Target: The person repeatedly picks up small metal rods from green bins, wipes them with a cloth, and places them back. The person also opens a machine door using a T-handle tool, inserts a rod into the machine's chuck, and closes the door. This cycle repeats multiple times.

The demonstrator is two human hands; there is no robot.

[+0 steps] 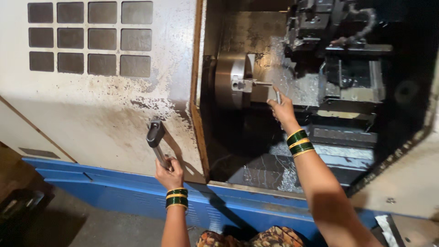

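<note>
Fingers, left hand (169, 174): clenched on door handle (156, 139)
Fingers, right hand (282, 110): grasping thin metal rod (277, 96), just beside chuck (231, 84)

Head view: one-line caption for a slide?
Left hand grips the lathe door handle; right hand holds a small metal rod near the chuck.

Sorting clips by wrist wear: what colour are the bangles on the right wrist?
Green bangles edged with gold ones, in the head view.

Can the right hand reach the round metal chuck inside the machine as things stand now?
Probably yes. The right hand, holding a small metal rod, is already inside the open machine beside the chuck, and nothing stands between them.
</note>
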